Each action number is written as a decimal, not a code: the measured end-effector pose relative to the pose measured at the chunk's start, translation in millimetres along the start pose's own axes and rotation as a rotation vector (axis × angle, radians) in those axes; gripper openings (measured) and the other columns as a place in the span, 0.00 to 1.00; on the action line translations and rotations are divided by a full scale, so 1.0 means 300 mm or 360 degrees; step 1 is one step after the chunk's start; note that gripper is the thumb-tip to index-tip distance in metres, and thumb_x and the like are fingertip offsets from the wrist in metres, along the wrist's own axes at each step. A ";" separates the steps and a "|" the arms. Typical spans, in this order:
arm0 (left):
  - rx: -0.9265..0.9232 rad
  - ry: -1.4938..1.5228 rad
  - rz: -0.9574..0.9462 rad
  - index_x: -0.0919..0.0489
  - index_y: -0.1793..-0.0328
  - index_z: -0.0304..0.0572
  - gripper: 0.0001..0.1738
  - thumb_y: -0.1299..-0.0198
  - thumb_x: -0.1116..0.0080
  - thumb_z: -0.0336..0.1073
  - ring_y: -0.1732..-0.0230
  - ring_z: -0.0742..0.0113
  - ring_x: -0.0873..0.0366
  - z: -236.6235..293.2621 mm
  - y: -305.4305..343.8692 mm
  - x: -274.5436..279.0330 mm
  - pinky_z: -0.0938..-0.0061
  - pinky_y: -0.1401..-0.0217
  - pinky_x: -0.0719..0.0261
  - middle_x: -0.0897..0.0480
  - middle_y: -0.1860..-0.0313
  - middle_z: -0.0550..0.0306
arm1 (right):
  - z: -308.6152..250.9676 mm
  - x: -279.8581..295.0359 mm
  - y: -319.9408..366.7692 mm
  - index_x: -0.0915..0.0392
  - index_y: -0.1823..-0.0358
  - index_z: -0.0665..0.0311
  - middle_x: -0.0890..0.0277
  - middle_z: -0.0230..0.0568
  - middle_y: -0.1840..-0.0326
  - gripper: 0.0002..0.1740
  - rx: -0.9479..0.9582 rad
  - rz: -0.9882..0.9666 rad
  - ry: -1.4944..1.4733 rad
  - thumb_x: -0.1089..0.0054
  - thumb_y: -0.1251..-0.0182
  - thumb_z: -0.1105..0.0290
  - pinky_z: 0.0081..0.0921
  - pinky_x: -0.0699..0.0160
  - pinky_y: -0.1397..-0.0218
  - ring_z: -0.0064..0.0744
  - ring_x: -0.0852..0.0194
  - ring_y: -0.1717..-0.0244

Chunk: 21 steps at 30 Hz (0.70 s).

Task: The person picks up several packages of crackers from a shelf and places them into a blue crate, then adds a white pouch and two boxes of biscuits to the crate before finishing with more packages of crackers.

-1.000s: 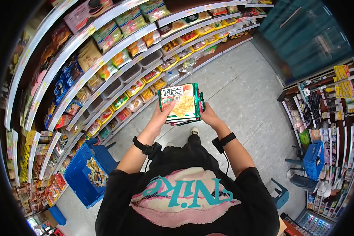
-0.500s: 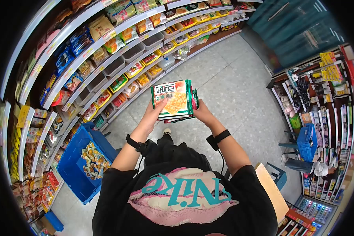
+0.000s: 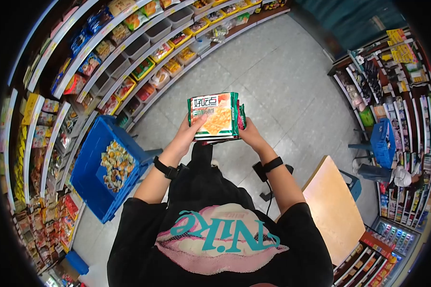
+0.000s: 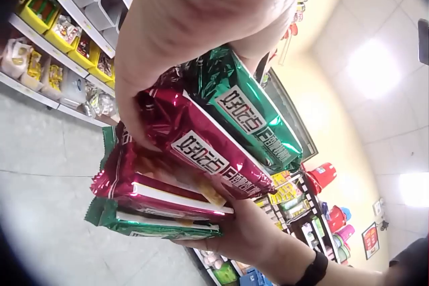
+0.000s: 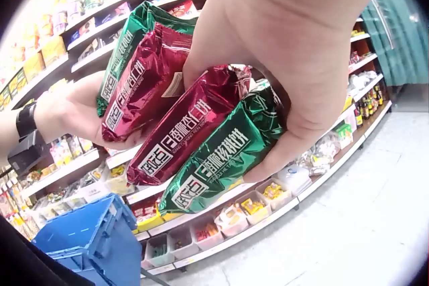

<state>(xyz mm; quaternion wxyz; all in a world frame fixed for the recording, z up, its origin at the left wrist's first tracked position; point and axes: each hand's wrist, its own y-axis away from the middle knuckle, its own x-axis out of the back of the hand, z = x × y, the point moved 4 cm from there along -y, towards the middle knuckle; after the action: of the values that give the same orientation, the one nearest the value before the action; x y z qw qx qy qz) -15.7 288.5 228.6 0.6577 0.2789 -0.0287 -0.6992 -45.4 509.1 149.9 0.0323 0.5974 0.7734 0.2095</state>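
Both hands hold a stack of biscuit packets in front of the body, with a green-edged packet (image 3: 214, 117) face up on top. My left hand (image 3: 184, 136) grips the stack's left side, its thumb lying over the top packet. On the other side my right hand (image 3: 251, 135) grips the packets' edges. Shiny maroon packets (image 5: 194, 125) sit between green ones, as a green packet (image 5: 224, 152) in the right wrist view shows. Seen from the left wrist, the maroon packet (image 4: 201, 144) and green packet (image 4: 248, 111) lie under my left hand. Part of the stack is hidden behind the fingers.
Curved snack shelves (image 3: 143, 60) with bins run along the left. A blue crate (image 3: 88, 167) holding small wrapped snacks stands at left. A wooden tabletop (image 3: 333, 205) is near the right elbow. Another person (image 3: 378, 172) is at the far right, beside a blue crate (image 3: 384, 141).
The head view has shifted along the aisle: shelves slid up and the wooden tabletop came further into view at right. Both hands keep hold of the packet stack.
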 end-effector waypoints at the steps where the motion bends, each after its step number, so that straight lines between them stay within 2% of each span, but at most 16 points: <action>1: 0.0012 -0.0002 0.0032 0.32 0.38 0.36 0.28 0.37 0.42 0.47 0.48 0.74 0.25 -0.009 0.038 0.012 0.77 0.44 0.28 0.23 0.46 0.56 | 0.005 -0.027 0.033 0.37 0.48 0.79 0.24 0.47 0.59 0.31 -0.0028 -0.0006 0.0003 0.34 0.43 0.63 0.26 0.21 0.58 0.29 0.23 0.60; 5: -0.0003 -0.0019 0.0100 0.31 0.38 0.36 0.29 0.38 0.41 0.48 0.47 0.72 0.25 -0.056 0.156 0.108 0.77 0.43 0.28 0.23 0.46 0.56 | -0.010 -0.138 0.102 0.35 0.48 0.78 0.24 0.46 0.60 0.29 -0.0027 -0.0133 -0.0015 0.35 0.42 0.62 0.25 0.22 0.60 0.28 0.23 0.62; 7: 0.0002 0.0013 0.0180 0.32 0.38 0.36 0.29 0.38 0.41 0.48 0.46 0.72 0.26 -0.046 0.229 0.151 0.76 0.43 0.29 0.23 0.46 0.56 | -0.111 -0.194 0.149 0.35 0.49 0.77 0.24 0.45 0.61 0.28 -0.0072 -0.0311 0.0022 0.37 0.42 0.63 0.25 0.22 0.61 0.27 0.23 0.63; 10: 0.0014 0.0083 0.0269 0.33 0.36 0.35 0.31 0.38 0.41 0.49 0.45 0.71 0.26 -0.037 0.310 0.223 0.75 0.41 0.29 0.24 0.45 0.56 | -0.100 -0.290 0.150 0.35 0.49 0.77 0.23 0.46 0.61 0.26 0.0014 -0.0328 0.0021 0.38 0.42 0.64 0.25 0.23 0.60 0.27 0.23 0.62; 13: 0.0054 0.0247 0.0331 0.34 0.35 0.36 0.32 0.38 0.41 0.49 0.44 0.71 0.27 -0.039 0.385 0.313 0.75 0.40 0.30 0.25 0.43 0.56 | -0.083 -0.391 0.133 0.34 0.49 0.78 0.23 0.47 0.59 0.27 0.0059 -0.0371 0.0110 0.37 0.43 0.64 0.25 0.23 0.57 0.29 0.23 0.60; 15: -0.0024 0.0239 0.0375 0.34 0.34 0.40 0.34 0.38 0.43 0.54 0.44 0.71 0.25 -0.038 0.429 0.390 0.73 0.43 0.27 0.24 0.43 0.58 | -0.085 -0.468 0.122 0.34 0.49 0.78 0.23 0.47 0.59 0.28 0.0063 -0.0395 0.0161 0.37 0.43 0.64 0.25 0.23 0.55 0.30 0.23 0.60; 18: -0.0131 0.0292 0.0518 0.34 0.34 0.40 0.34 0.38 0.43 0.54 0.44 0.71 0.26 -0.034 0.496 0.555 0.72 0.43 0.28 0.24 0.43 0.58 | -0.155 -0.596 0.132 0.33 0.49 0.78 0.22 0.48 0.57 0.29 0.0076 -0.0499 0.0153 0.34 0.44 0.63 0.26 0.24 0.52 0.31 0.22 0.58; 19: -0.0139 0.0321 0.0609 0.34 0.34 0.41 0.34 0.39 0.42 0.54 0.44 0.71 0.26 -0.003 0.538 0.600 0.73 0.42 0.27 0.24 0.43 0.58 | -0.224 -0.645 0.159 0.35 0.45 0.78 0.23 0.48 0.54 0.35 0.0000 -0.0584 0.0145 0.33 0.45 0.57 0.26 0.25 0.50 0.31 0.24 0.55; 20: -0.0154 0.0418 0.0649 0.35 0.33 0.38 0.33 0.38 0.40 0.50 0.41 0.69 0.28 0.008 0.568 0.670 0.74 0.39 0.32 0.26 0.41 0.56 | -0.264 -0.700 0.175 0.37 0.42 0.78 0.25 0.49 0.51 0.41 -0.0077 -0.0667 0.0135 0.32 0.45 0.52 0.26 0.27 0.49 0.31 0.26 0.52; 21: -0.0204 0.0439 0.0691 0.34 0.34 0.38 0.33 0.38 0.40 0.49 0.42 0.69 0.28 0.017 0.598 0.748 0.74 0.40 0.31 0.25 0.41 0.56 | -0.267 -0.753 0.172 0.37 0.43 0.78 0.25 0.50 0.50 0.44 -0.0115 -0.0648 0.0151 0.31 0.47 0.48 0.26 0.27 0.48 0.32 0.26 0.52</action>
<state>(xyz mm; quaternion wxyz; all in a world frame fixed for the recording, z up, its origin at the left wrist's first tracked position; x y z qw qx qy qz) 148.9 52.9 226.9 0.8063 0.3166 0.0465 -0.4975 41.9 284.6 196.3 0.0589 0.4167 0.8708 0.2542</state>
